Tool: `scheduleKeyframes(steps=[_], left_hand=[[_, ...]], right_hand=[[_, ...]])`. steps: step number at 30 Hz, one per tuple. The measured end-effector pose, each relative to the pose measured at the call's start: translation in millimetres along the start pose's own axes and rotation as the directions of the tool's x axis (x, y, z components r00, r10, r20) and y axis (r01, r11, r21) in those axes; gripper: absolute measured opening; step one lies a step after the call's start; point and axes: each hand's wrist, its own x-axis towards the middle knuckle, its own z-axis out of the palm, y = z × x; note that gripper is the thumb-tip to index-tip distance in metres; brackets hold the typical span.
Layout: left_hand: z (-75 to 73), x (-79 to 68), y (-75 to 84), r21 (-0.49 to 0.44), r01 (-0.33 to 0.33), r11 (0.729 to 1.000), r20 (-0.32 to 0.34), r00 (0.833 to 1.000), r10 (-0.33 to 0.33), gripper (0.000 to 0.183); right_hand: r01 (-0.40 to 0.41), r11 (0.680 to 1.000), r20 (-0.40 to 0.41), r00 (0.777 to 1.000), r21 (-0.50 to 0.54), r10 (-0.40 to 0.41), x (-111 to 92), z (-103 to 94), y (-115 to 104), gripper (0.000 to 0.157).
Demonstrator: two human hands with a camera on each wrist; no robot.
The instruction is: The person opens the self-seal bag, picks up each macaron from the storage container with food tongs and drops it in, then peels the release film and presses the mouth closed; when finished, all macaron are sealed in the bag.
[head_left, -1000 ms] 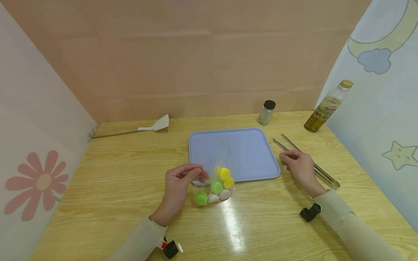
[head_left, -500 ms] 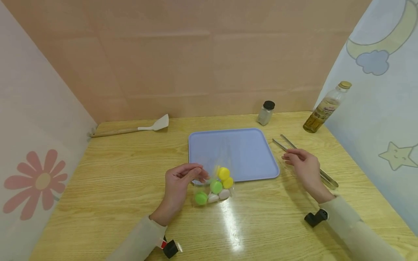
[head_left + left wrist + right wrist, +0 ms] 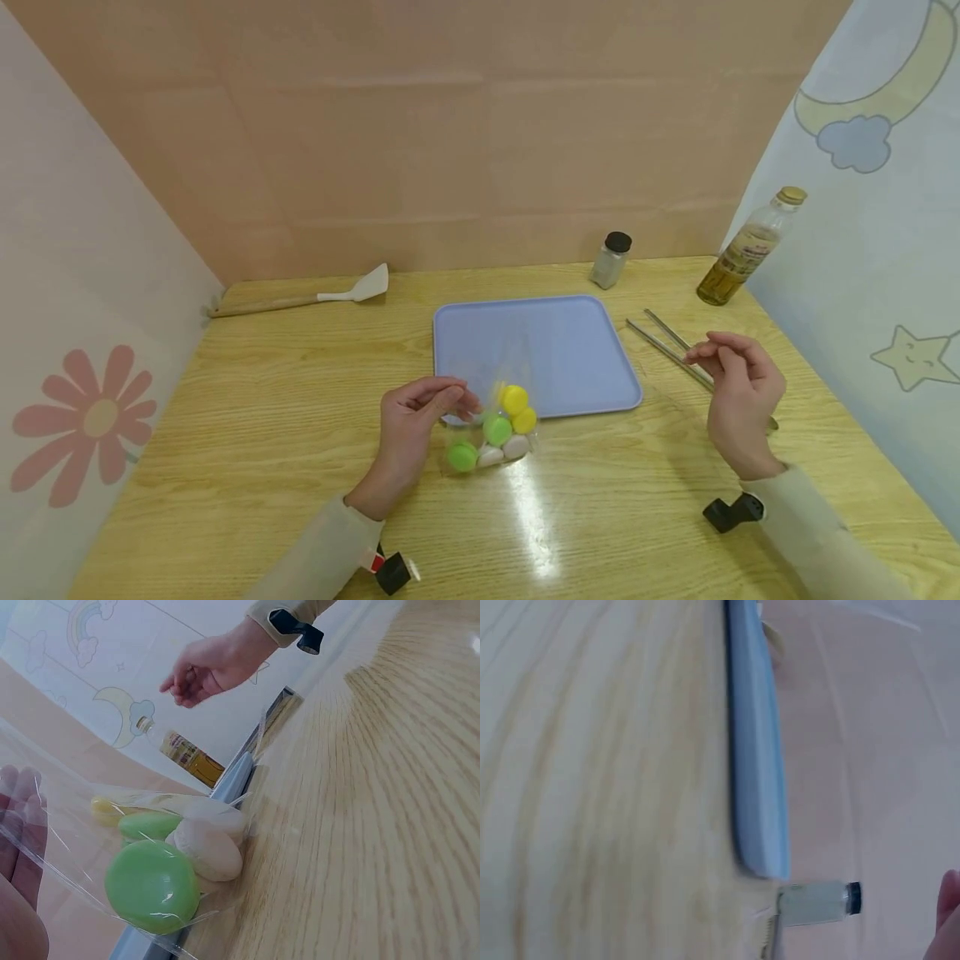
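Observation:
In the head view my left hand (image 3: 420, 425) pinches the upper left of a clear plastic bag, thumb against fingers. Inside the bag are several macarons: green ones (image 3: 462, 456), yellow ones (image 3: 514, 400) and pale ones (image 3: 516, 447). The bag's lower part is at the front edge of a lavender tray (image 3: 547, 350), and its clear top overlaps the tray. Through the plastic, the left wrist view shows a green macaron (image 3: 152, 886) up close. My right hand (image 3: 742, 396) is raised above the metal tongs (image 3: 671, 354), fingers loosely bent with nothing seen between them.
A small black-capped jar (image 3: 610, 262) stands behind the tray's right corner. Farther right is a gold-capped bottle (image 3: 742, 254) of amber liquid. A wooden-handled spatula (image 3: 315, 300) lies at the back left. A faint transparent scrap (image 3: 663, 396) appears right of the tray.
My right hand has moved right and lifted away from the tray's right side, its fingers loosening. The left hand and the bag of macarons have stayed put.

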Motion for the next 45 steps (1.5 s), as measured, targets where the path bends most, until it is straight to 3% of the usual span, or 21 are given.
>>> scheduleKeyframes(steps=[3,5,8,12,16,18,21,25,30,34,38,45], left_hand=[[-0.5,0.5,0.5,0.004,0.001,1.000,-0.006,1.000,-0.001,0.010],[-1.1,0.5,0.8,0.008,0.000,1.000,-0.005,1.000,0.000,0.010],[-2.0,0.2,0.5,0.012,0.000,1.000,-0.003,1.000,0.000,0.011],[-2.4,-0.1,0.4,0.009,0.000,1.000,-0.004,1.000,0.000,0.011],[-2.4,-0.3,0.6,0.006,0.005,1.000,-0.009,1.000,-0.005,0.012],[-2.6,-0.5,0.5,0.008,0.008,1.000,-0.012,1.000,-0.008,0.012],[-2.1,-0.3,0.8,0.013,0.012,1.000,-0.015,1.000,-0.011,0.012],[-1.1,-0.1,0.1,0.030,0.017,0.999,-0.019,1.000,-0.017,0.011],[1.1,0.1,-1.4,0.027,0.040,0.999,-0.020,0.999,-0.040,0.010],[2.3,1.2,-1.9,0.018,0.025,1.000,-0.002,1.000,-0.025,0.014],[2.0,1.8,-2.1,0.015,0.006,1.000,-0.013,1.000,-0.006,0.018],[-0.8,0.5,-0.9,0.014,-0.031,0.999,-0.070,0.997,0.032,0.012]], right_hand=[[0.083,0.990,0.015,0.996,0.115,-0.085,1.1,7.0,-6.0,0.022],[0.090,0.990,0.062,0.993,0.107,-0.097,0.3,12.5,-9.4,0.020],[0.087,0.996,0.214,0.973,0.018,-0.089,-5.1,22.4,-12.2,0.017],[0.083,0.988,0.439,0.898,-0.128,-0.018,-16.6,43.2,-14.1,0.017],[0.060,0.955,0.571,0.812,-0.291,0.123,-25.2,69.3,-12.4,0.027],[0.052,0.926,0.593,0.781,-0.375,0.196,-27.2,81.6,-8.4,0.031],[0.014,0.894,0.589,0.756,-0.448,0.284,-27.1,98.3,1.5,0.034],[-0.143,0.881,0.557,0.726,-0.450,0.403,-23.0,116.1,17.0,0.034],[-0.291,0.837,0.532,0.664,-0.464,0.525,-19.4,126.4,30.6,0.033],[-0.312,0.832,0.526,0.659,-0.459,0.537,-20.8,128.4,35.4,0.028],[-0.309,0.835,0.501,0.686,-0.455,0.527,-21.6,128.7,37.0,0.018],[-0.329,0.833,0.447,0.725,-0.444,0.525,-19.6,126.6,36.0,0.016]])
